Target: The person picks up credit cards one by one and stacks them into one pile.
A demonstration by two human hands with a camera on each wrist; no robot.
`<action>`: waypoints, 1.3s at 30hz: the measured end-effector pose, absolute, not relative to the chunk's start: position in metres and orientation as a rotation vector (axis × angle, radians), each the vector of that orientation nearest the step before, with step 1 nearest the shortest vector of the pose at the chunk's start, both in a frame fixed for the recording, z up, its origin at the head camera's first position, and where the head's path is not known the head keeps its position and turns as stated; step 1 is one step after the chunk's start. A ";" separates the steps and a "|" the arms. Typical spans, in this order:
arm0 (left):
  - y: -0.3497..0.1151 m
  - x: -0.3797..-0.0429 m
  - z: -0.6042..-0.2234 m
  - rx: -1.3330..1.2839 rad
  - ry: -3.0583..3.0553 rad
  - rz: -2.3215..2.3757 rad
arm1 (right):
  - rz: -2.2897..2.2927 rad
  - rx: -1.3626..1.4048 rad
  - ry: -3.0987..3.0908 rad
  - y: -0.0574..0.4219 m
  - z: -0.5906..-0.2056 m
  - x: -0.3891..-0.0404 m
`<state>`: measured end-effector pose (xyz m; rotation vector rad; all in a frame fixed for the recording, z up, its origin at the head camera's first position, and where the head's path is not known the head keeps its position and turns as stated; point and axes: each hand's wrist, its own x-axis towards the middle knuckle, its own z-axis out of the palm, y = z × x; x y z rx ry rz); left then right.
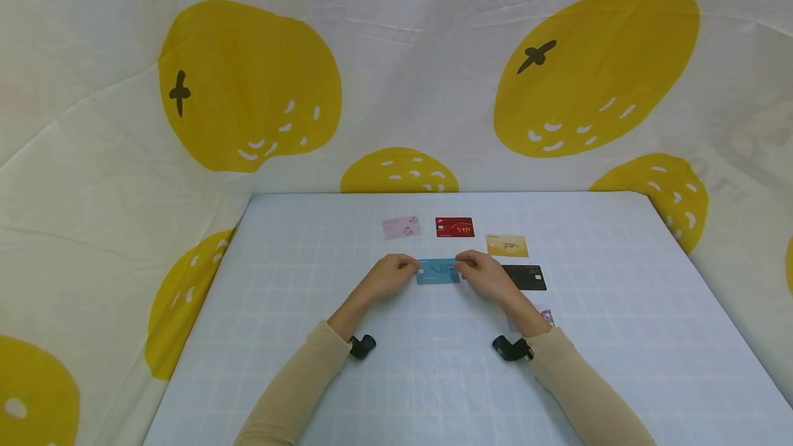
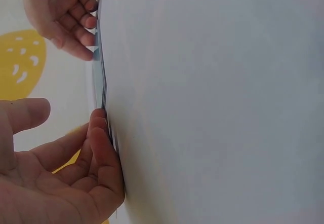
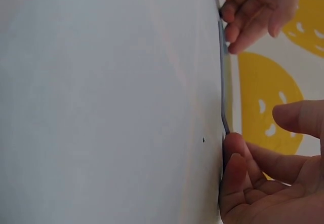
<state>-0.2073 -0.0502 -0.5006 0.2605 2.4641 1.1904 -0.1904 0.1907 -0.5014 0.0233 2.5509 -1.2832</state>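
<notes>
A blue card with VIP lettering (image 1: 438, 271) lies on the table between the two hands. At its left end, the left hand (image 1: 392, 275) touches it with its fingertips. The right hand (image 1: 486, 274) has its fingertips on the opposite end, covering part of the lettering. From the left wrist view, the thumb (image 2: 30, 113) stands apart from the fingers. The right thumb (image 3: 296, 115) is likewise raised away from the card, which appears edge-on there. A black card (image 1: 526, 277) lies just right of the right hand, its left part hidden.
Behind the blue card lie a pink card (image 1: 401, 227), a red VIP card (image 1: 455, 227) and a gold card (image 1: 507, 246). The right forearm partly covers a card with purple print (image 1: 546, 314). A white curtain with yellow fruit shapes (image 1: 421, 109) hangs behind the table (image 1: 297, 253).
</notes>
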 end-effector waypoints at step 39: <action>-0.092 -0.226 -0.488 0.150 2.606 1.321 | -1.338 -0.208 2.605 0.170 -0.474 -0.229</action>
